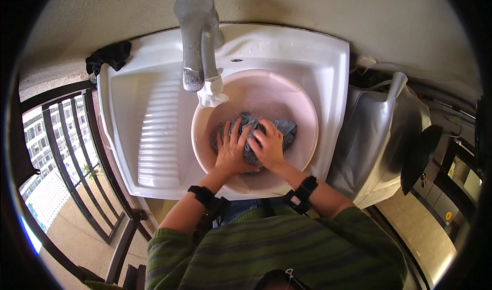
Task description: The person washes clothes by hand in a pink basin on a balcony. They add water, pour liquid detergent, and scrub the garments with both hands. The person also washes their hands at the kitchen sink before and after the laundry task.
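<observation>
A bunched, wet-looking grey-blue cloth (286,130) lies in the bottom of a pale pink plastic basin (303,97). My left hand (232,149) rests on the cloth's left part, palm down with the fingers spread. Just to its right, my right hand (270,145) has its fingers curled into the cloth, thumb side towards the left hand. Parts of the cloth are hidden beneath both hands. The basin stands in the bowl of a white laundry sink (326,78). Above the basin's far left rim is a grey faucet (194,40) with white material (211,92) around its outlet.
Left of the basin is the sink's ribbed washboard (159,136). A black cloth (109,58) hangs over the far left corner. Dark metal railings (69,136) run along the left. A silver-grey cover (365,136) drapes a bulky object close to the sink's right side.
</observation>
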Motion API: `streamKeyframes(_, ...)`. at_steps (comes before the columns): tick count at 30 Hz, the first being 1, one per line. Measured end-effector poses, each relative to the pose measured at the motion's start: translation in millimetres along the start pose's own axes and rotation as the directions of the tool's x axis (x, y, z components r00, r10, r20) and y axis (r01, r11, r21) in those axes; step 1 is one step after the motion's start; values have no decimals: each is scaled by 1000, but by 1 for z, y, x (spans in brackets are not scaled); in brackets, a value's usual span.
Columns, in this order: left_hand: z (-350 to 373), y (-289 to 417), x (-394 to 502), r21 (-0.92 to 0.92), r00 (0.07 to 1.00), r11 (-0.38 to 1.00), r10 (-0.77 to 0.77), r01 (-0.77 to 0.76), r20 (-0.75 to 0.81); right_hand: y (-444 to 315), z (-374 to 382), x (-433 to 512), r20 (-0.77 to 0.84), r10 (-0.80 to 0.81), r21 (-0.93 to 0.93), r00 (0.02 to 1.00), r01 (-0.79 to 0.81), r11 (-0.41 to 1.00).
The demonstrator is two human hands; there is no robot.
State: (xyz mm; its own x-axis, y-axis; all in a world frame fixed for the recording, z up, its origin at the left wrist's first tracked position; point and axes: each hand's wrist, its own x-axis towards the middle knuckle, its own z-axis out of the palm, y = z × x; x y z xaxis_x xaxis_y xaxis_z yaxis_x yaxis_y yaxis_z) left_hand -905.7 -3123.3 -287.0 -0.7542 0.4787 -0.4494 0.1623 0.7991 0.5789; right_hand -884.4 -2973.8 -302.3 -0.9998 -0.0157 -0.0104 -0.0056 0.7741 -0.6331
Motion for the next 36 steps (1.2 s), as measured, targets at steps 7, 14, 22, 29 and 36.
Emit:
streamKeyframes(7,34,-11,37,219,993,971,-112,100,40,31,48,8,14,5,-127,1000,-3,992)
streamKeyframes(14,34,-44,85,-137,994,985,-107,103,-25,80,88,55,276,-42,-183,960,96,978)
streamKeyframes(22,-10,-19,75,-312,966,950,-93,14,-241,51,39,104,232,308,108,923,-339,935)
streamKeyframes(29,-24,18,-16,0,944,982,180,-187,-276,37,-51,72,402,-40,424,915,-147,894)
streamKeyframes(36,2,-26,31,-396,847,910,-305,125,-434,88,11,87,212,359,351,909,-414,840)
